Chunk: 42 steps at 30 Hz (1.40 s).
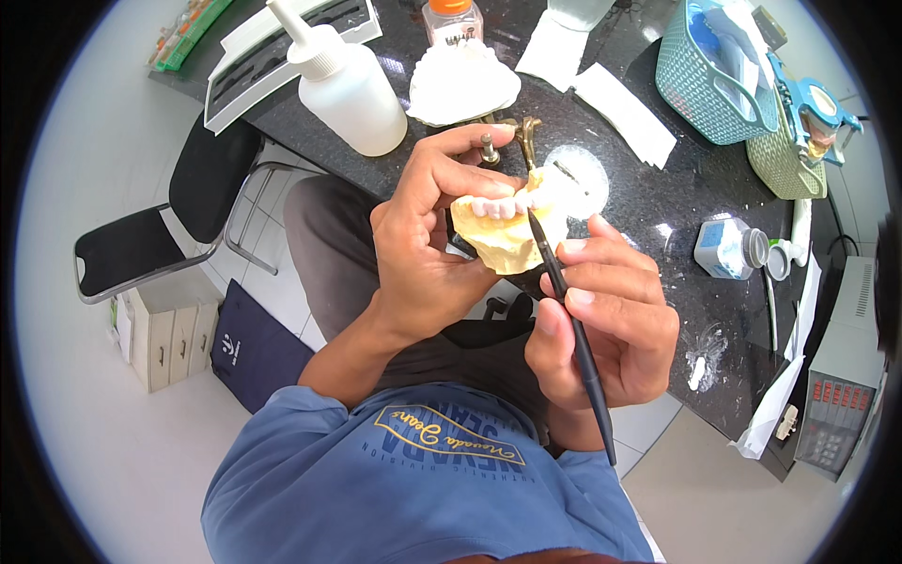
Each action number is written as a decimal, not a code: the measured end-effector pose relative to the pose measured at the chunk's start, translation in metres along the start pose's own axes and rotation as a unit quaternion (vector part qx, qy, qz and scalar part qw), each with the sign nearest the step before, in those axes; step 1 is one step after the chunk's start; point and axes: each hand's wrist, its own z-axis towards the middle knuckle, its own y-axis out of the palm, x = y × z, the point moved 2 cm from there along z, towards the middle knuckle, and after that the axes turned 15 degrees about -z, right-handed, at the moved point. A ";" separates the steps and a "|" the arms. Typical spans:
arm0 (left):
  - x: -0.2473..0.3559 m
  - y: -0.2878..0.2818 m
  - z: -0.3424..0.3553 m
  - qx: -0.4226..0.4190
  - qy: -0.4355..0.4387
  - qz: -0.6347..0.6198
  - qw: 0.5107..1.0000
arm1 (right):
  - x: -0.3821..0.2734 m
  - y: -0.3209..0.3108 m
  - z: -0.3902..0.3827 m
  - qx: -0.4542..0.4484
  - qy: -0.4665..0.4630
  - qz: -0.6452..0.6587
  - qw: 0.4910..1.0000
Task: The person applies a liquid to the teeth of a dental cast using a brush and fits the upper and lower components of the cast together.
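My left hand [423,240] grips a yellow dental cast [500,242] bearing several whitish teeth [498,209] and joined to a brass articulator [526,143] with a metal pin. In my right hand [611,320] is a slim black brush [587,367], its fine tip touching or very close to the teeth on the cast. Just behind the cast lies a round translucent dish [581,174] with a small dark item in it.
On the dark counter [669,282] stand a white squeeze bottle [352,113], white plaster casts [462,86], an orange-lidded jar [453,23], tissues [628,115], baskets [709,89], a small jar [722,249] and a long case [272,70]. A black chair [122,249] stands left; a grey machine [836,376], right.
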 end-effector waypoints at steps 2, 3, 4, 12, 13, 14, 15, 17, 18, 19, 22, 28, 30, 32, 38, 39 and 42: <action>0.000 0.000 0.000 0.006 -0.004 -0.005 1.000 | 0.000 -0.001 -0.001 -0.003 -0.006 0.002 1.000; 0.000 0.001 0.000 0.011 -0.007 -0.012 1.000 | 0.001 -0.002 -0.002 0.012 -0.002 0.017 1.000; 0.000 0.001 0.000 0.011 -0.007 -0.012 1.000 | 0.001 -0.003 -0.002 0.019 -0.001 0.024 1.000; -0.002 0.006 -0.001 0.046 -0.010 0.019 0.999 | 0.003 -0.003 -0.004 0.023 0.002 0.023 0.999; -0.002 0.007 -0.001 0.047 -0.010 0.018 0.999 | 0.003 -0.003 -0.004 0.019 -0.004 0.017 1.000; -0.002 0.008 -0.001 0.057 -0.015 0.016 0.998 | 0.003 -0.003 -0.003 0.018 -0.004 0.017 1.000; -0.001 0.009 -0.001 0.068 -0.020 0.012 0.997 | 0.003 -0.004 -0.003 0.013 -0.003 0.007 1.000; -0.001 0.009 -0.001 0.073 -0.024 0.015 0.997 | 0.002 -0.005 -0.002 0.006 -0.002 -0.003 1.000; -0.001 0.010 -0.001 0.076 -0.027 0.019 0.997 | 0.002 -0.005 -0.001 0.001 -0.001 -0.012 1.000; -0.001 0.010 -0.001 0.077 -0.028 0.017 0.996 | 0.002 -0.005 -0.001 -0.003 0.000 -0.021 1.000; -0.002 0.011 -0.002 0.087 -0.031 0.010 0.996 | 0.000 -0.011 -0.001 0.001 0.008 -0.029 1.000; 0.001 0.011 0.000 0.082 -0.057 -0.013 0.995 | 0.003 -0.044 0.029 -0.002 0.036 -0.101 0.994; -0.001 0.006 -0.001 0.072 -0.055 0.020 0.996 | 0.004 -0.048 0.052 -0.090 0.031 -0.221 0.971; -0.002 -0.001 -0.002 -0.012 -0.033 0.049 0.998 | 0.011 -0.041 0.073 -0.171 -0.023 -0.330 0.928; -0.003 -0.004 0.000 -0.020 -0.060 -0.055 0.996 | 0.060 -0.010 0.094 -0.285 -0.037 -0.436 0.853; -0.005 -0.006 -0.001 -0.018 -0.057 -0.074 0.995 | 0.071 -0.004 0.093 -0.294 -0.049 -0.458 0.838; -0.005 -0.009 -0.001 -0.015 -0.056 -0.118 0.991 | 0.077 0.004 0.090 -0.289 -0.081 -0.495 0.816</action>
